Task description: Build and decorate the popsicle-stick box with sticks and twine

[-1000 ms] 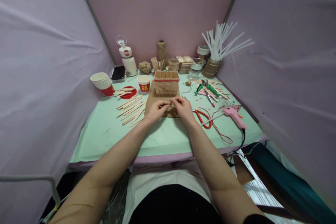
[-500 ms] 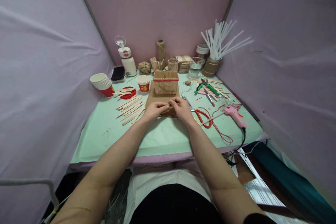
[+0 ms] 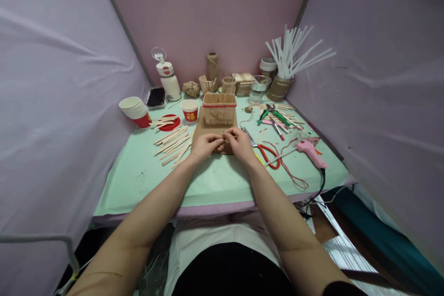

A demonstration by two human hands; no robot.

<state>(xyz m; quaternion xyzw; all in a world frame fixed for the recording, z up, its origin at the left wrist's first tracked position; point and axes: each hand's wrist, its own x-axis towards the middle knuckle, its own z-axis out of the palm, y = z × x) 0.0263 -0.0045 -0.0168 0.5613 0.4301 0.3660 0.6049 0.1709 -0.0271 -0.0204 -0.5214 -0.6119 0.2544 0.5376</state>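
Note:
My left hand and my right hand meet over the front of a brown board. Both pinch a small brownish piece between their fingertips; it is mostly covered, and I cannot tell its kind. Just beyond the hands, on the board, stands a rectangular box of wooden sticks with a red cord round its rim. Red-handled scissors lie right of my right hand, partly behind it. Loose wooden sticks are spread to the left of my left hand.
A pink glue gun with a black cord lies at the right, near red string. Green-handled pliers rest behind it among sticks. Stacked paper cups, a white bottle and a cup of water stand farther back.
My hands stay together over the board, with only a slight shift of the fingers around the small piece. Everything else on the table lies as before.

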